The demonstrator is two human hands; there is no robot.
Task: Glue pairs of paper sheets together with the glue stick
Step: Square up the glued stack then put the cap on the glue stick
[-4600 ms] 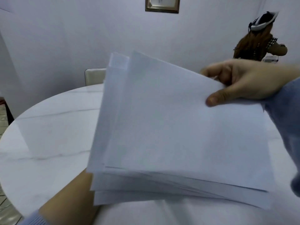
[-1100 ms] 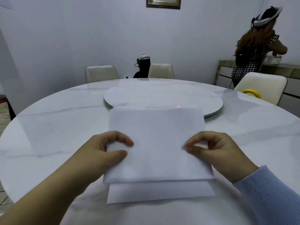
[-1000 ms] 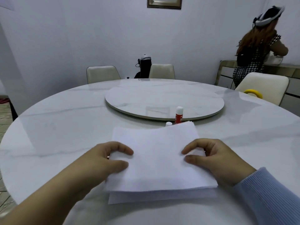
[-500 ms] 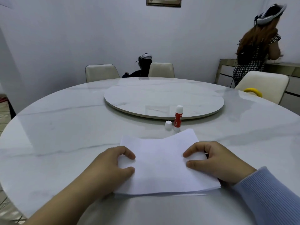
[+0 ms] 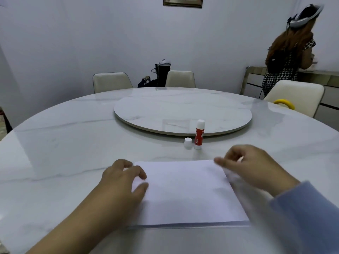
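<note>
A stack of white paper sheets [image 5: 185, 193] lies flat on the marble table [image 5: 60, 147], close to its near edge. My left hand [image 5: 121, 182] rests on the stack's left edge with loosely curled fingers and thumb on top of the paper. My right hand [image 5: 253, 167] is blurred at the stack's far right corner, fingers loosely curled, and I see nothing in it. A red and white glue stick [image 5: 199, 134] stands upright beyond the stack, uncapped. Its white cap [image 5: 188, 143] stands just left of it.
A round marble turntable [image 5: 183, 114] fills the table's middle, right behind the glue stick. Cream chairs stand around the far side. A yellow ring [image 5: 284, 103] lies on the right chair. A seated person is at the back and a standing person [image 5: 289, 52] at the far right.
The stack came down from in front of me onto the table and was squared up. My right hand has let go and shifted to the far right corner.
</note>
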